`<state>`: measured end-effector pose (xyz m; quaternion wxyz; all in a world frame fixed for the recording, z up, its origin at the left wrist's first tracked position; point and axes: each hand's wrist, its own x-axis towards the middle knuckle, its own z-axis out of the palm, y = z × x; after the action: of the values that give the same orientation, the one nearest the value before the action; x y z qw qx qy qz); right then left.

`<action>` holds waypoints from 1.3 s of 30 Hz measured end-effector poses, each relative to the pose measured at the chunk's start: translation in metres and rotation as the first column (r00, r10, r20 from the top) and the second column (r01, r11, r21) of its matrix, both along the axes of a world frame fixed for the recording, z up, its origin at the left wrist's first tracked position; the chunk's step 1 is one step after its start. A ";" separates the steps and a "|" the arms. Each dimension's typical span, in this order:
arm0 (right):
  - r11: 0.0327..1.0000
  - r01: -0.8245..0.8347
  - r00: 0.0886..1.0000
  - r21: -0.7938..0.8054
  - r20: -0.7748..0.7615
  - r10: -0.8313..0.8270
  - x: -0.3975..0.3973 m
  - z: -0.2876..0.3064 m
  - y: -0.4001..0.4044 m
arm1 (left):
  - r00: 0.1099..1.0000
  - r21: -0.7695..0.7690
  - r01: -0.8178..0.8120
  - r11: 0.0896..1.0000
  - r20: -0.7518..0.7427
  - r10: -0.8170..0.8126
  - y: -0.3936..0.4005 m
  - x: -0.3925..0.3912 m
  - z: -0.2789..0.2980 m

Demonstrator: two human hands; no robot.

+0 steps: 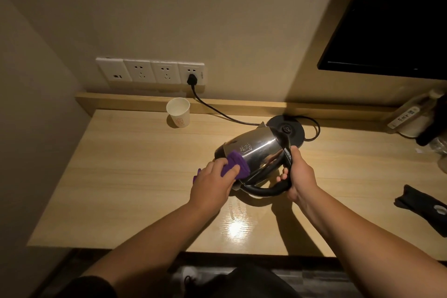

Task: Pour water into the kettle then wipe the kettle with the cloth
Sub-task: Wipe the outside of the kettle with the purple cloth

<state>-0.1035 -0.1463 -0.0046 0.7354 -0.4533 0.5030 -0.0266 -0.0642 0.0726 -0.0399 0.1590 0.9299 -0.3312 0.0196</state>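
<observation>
Right hand point(298, 176) gripped the tilted kettle point(256, 150) by its black handle; left hand point(212, 182), just beside it, pressed the purple cloth point(238, 163) against the steel body above the tabletop point(135, 176).

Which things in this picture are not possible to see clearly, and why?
All in the head view:
- Water inside the kettle: steel wall hides it.
- Most of the purple cloth: under the left hand.
- Items at the right edge: dark, cut off.
- Logo on the paper cup: too small.

The left hand point(212, 180) hides most of the purple cloth point(238, 164) (kettle point(256, 150) label unreadable).
</observation>
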 end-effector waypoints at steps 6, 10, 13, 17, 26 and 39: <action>0.996 -0.023 1.000 -0.085 0.014 0.024 0.002 0.007 0.006 | 0.986 0.087 0.133 0.987 -0.111 -0.123 -0.008 -0.027 -0.004; 0.997 -0.029 1.000 -0.071 0.007 0.030 -0.002 0.005 -0.001 | 0.928 -0.247 -0.090 0.965 -0.372 -0.009 0.002 -0.024 0.020; 0.996 -0.061 0.998 -0.064 0.013 0.062 -0.008 0.001 -0.005 | 0.798 -0.410 -0.497 0.764 -0.562 0.217 0.009 0.010 0.036; 0.991 -0.102 0.994 -0.091 0.033 0.106 -0.012 -0.006 -0.009 | 0.659 -0.272 -0.669 0.692 -0.649 0.381 0.018 0.075 0.028; 0.993 -0.098 0.994 -0.067 0.037 0.101 -0.013 -0.014 -0.015 | 0.677 -0.202 -0.371 0.906 -0.727 0.115 -0.011 0.102 -0.007; 0.998 0.037 0.998 0.052 0.042 -0.039 -0.010 -0.013 -0.006 | 0.775 -0.447 -0.464 0.765 -0.623 0.106 -0.012 0.059 -0.014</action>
<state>-0.1138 -0.1527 -0.0175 0.7567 -0.4242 0.4960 -0.0375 -0.0054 0.0608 -0.0541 0.5183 0.8398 -0.0941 -0.1311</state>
